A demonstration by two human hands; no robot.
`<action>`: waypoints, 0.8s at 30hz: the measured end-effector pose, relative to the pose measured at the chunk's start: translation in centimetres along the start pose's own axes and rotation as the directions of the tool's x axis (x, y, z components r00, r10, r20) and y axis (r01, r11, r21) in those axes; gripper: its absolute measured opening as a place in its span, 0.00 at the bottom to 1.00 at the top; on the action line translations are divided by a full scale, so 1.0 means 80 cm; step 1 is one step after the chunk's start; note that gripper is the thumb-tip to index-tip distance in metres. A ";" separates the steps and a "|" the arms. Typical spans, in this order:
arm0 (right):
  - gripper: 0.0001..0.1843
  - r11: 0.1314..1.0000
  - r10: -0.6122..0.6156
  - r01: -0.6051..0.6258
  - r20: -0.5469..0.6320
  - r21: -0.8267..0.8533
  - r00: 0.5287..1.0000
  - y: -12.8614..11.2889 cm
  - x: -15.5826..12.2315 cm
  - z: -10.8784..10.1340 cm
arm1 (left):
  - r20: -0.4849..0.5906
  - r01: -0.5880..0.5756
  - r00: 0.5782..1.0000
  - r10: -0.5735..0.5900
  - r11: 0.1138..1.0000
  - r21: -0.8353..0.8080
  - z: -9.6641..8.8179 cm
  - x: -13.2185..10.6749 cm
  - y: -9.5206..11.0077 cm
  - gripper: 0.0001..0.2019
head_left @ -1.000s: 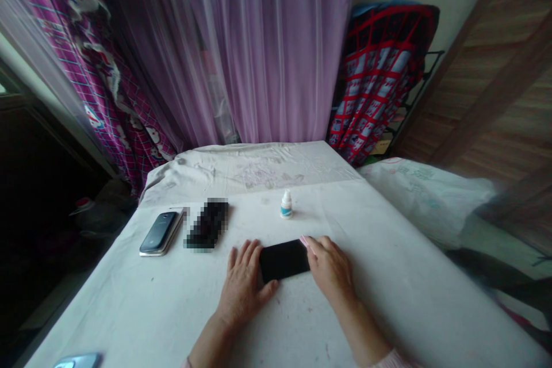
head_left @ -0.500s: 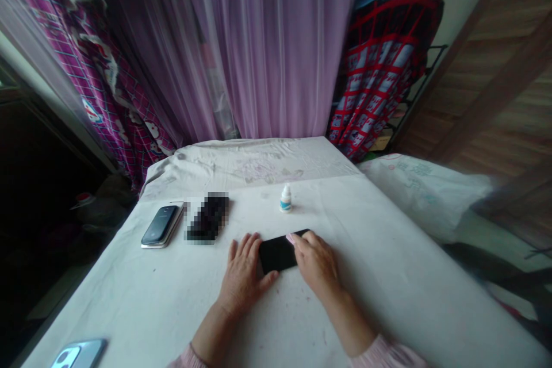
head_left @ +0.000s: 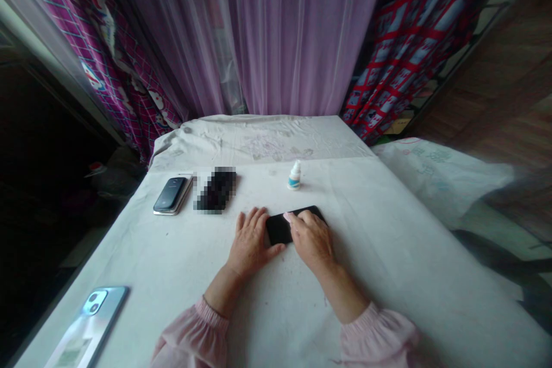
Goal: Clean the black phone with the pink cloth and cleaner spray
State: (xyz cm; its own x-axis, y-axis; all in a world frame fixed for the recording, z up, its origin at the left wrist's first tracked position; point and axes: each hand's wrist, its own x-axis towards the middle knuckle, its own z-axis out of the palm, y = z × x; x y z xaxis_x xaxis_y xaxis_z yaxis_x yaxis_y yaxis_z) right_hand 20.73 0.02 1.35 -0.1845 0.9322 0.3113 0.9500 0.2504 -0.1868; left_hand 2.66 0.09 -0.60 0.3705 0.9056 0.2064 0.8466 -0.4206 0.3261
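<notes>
A smartphone (head_left: 278, 229) with a dark screen lies face up on the white-covered table. My left hand (head_left: 250, 241) rests against its left end, fingers along the upper corner and thumb at the near edge, bracketing it. Over the right half of the screen, my right hand (head_left: 313, 236) is closed on a small pale pink cloth (head_left: 287, 217), which touches the glass. My right hand hides part of the phone. Just beyond the phone stands a small white bottle (head_left: 294, 177) with a blue label, upright.
At the left lies a dark phone (head_left: 170, 194) atop a lighter flat item, beside a pixelated dark object (head_left: 217, 191). A light blue phone (head_left: 92, 322) lies camera side up at the near left. Purple curtains (head_left: 293, 34) hang behind the table (head_left: 366, 213); white plastic (head_left: 440, 178) is at right.
My right hand with the pink cloth has slid left across the phone's screen. My view has tilted down, so everything sits higher and more of the light blue phone shows.
</notes>
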 end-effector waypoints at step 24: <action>0.16 0.996 0.078 -0.078 0.012 0.041 0.997 0.017 0.001 -0.009 | -0.017 -0.023 1.000 0.023 1.000 0.007 0.001 -0.001 -0.005 0.34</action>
State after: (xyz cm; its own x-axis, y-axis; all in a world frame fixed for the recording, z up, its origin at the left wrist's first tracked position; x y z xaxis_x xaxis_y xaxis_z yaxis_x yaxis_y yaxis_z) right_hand 22.21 0.25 1.75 -0.1130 0.9518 0.2851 0.9504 0.1872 -0.2482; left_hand 2.34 0.20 -0.80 0.3830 0.8947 0.2298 0.8408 -0.4407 0.3145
